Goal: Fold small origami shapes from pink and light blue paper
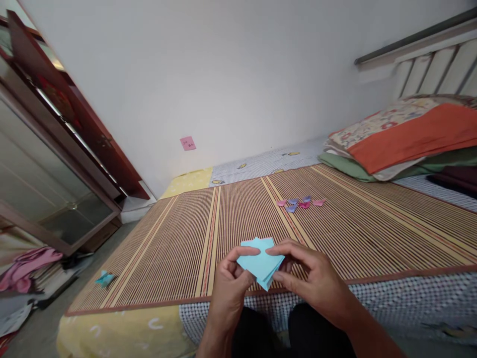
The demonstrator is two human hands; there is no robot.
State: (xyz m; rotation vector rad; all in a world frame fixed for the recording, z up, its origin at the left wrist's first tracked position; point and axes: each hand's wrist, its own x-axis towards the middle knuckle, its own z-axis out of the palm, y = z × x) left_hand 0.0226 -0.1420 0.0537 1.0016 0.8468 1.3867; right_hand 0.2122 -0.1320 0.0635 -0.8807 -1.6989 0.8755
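A light blue sheet of folded paper (262,259) is held up between both hands, over the front edge of a striped bamboo mat (179,248). It has several layers and a point facing down toward me. My left hand (233,281) grips its left side, with the index finger lying across the top face and the thumb at the lower edge. On the right side, my right hand (311,276) pinches it, index finger on the top face and thumb by the lower right edge. The fingers beneath the paper are partly hidden.
Several small pink and purple folded paper pieces (298,203) lie on the mat beyond my hands. A teal folded paper piece (105,278) rests near its left corner. Folded bedding (417,134) is stacked at the back right. A white wall (223,74) stands behind the bed.
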